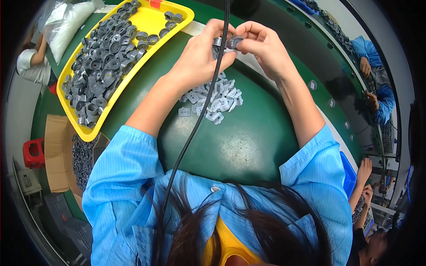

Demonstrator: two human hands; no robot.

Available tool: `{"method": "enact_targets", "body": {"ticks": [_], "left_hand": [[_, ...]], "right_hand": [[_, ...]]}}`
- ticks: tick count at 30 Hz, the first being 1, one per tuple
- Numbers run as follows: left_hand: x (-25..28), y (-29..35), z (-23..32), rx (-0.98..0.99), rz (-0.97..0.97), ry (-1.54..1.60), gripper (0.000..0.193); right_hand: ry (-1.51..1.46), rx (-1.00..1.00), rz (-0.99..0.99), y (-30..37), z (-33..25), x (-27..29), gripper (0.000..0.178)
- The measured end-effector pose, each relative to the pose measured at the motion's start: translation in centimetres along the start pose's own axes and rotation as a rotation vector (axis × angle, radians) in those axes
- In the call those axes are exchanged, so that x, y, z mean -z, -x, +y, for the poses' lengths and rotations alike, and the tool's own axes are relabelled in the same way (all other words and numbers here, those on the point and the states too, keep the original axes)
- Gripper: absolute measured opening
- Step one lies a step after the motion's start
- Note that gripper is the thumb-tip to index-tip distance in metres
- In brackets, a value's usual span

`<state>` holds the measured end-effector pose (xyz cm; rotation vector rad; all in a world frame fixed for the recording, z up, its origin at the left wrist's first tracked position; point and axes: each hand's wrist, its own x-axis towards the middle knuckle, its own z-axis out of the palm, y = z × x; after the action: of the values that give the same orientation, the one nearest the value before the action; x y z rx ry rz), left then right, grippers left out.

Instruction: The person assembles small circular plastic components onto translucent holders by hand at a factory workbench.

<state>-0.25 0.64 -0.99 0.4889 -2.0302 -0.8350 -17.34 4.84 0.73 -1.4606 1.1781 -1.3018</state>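
Both my hands are raised together over the far side of the green table [230, 155]. My right hand [268, 51] pinches a small round grey plastic cap [234, 42] between thumb and fingertips. Close beside it, my left hand [197, 55] has its fingers curled around another grey plastic part [216, 48], partly hidden by the fingers and a black cable [202, 115]. Whether the two parts touch, I cannot tell. Below my hands lies a loose pile of small translucent white plastic pieces [222, 99].
A yellow tray [184, 17] full of grey caps sits at left, with a cardboard box [57, 153] of grey parts below. Beyond stands a red stool [33, 153]. At right runs a dark green belt [310, 57] with scattered small pieces; co-workers' hands [364, 66] are past it.
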Motion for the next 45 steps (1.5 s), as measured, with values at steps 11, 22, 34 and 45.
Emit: {"method": "enact_targets", "body": {"ticks": [11, 22, 34, 45], "left_hand": [[1.4, -0.3, -3.9, 0.488, 0.152, 0.207, 0.035], [1.8, -0.3, -4.7, 0.212, 0.15, -0.095, 0.023], [1.5, -0.1, -3.3, 0.438, -0.031, 0.285, 0.044], [1.3, -0.2, -2.0, 0.504, -0.132, 0.76, 0.04]], "right_hand": [[0.652, -0.109, 0.318, -2.0, 5.8, 5.4, 0.026], [0.867, 0.489, -0.094, 1.0, 3.0, -2.5, 0.023], [0.884, 0.072, -0.241, 0.4, 1.5, 1.5, 0.02], [0.106, -0.075, 0.039, -0.2, 0.0, 0.4, 0.017]]}}
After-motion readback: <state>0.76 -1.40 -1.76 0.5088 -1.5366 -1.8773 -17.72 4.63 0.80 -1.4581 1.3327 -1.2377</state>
